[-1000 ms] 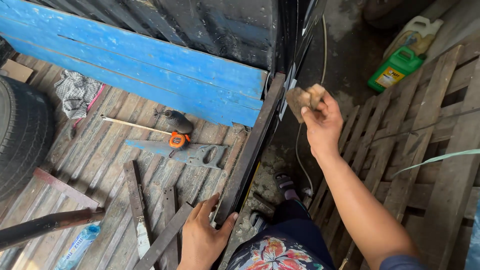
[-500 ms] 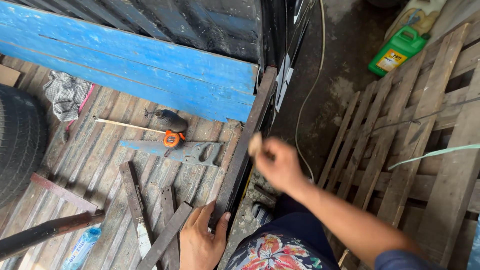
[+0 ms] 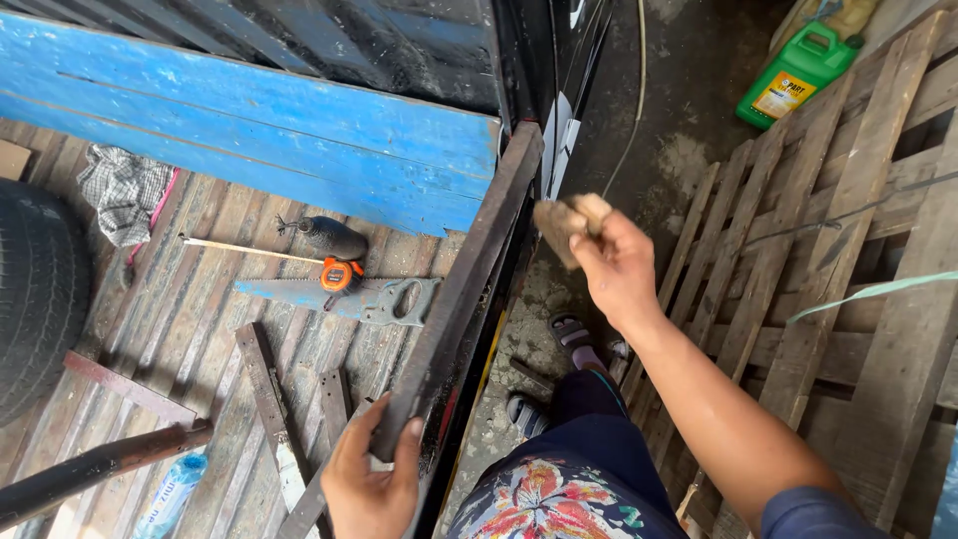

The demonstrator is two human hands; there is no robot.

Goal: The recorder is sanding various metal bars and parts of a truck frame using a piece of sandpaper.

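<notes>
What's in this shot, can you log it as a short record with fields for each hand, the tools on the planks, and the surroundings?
left hand: left hand grips the near end of a long dark metal bar
right hand: right hand raised, holding a small wooden block beside the bar
tools on planks: handsaw, orange tape measure, dark power tool
surroundings: blue board, tyre, green jug, wooden pallet
</notes>
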